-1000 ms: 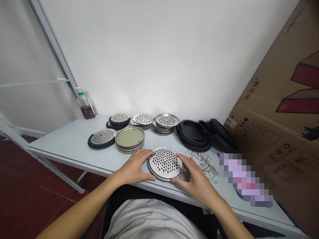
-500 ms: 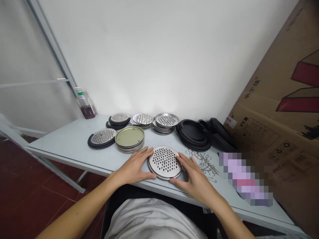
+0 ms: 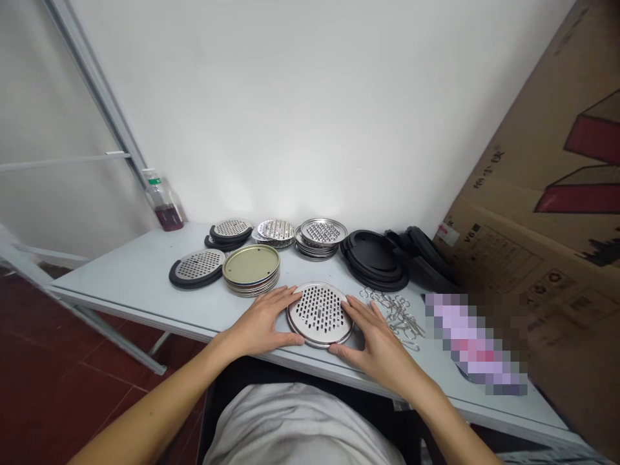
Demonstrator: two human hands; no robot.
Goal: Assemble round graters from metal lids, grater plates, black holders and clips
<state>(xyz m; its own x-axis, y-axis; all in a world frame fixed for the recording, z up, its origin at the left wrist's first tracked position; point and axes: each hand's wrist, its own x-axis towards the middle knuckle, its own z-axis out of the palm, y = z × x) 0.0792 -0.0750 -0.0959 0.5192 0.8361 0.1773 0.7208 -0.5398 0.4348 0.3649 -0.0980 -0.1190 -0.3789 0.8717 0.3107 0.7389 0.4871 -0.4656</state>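
1. We reach both bare arms forward and inward, left arm (image 3: 162,403) and right arm (image 3: 438,413).
2. Our left hand (image 3: 264,326) curves, thumb spread from fingers.
3. Our right hand (image 3: 372,336) mirrors it, palm inward.

Rumpled pale grey top (image 3: 303,426), bare forearms (image 3: 167,402)

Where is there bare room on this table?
The left end of the table, between the bottle and the front black-rimmed grater, plus a front strip left of the left hand. Crowded: rear right, with black round pieces near the cardboard box, and beside the right hand, with hooks.
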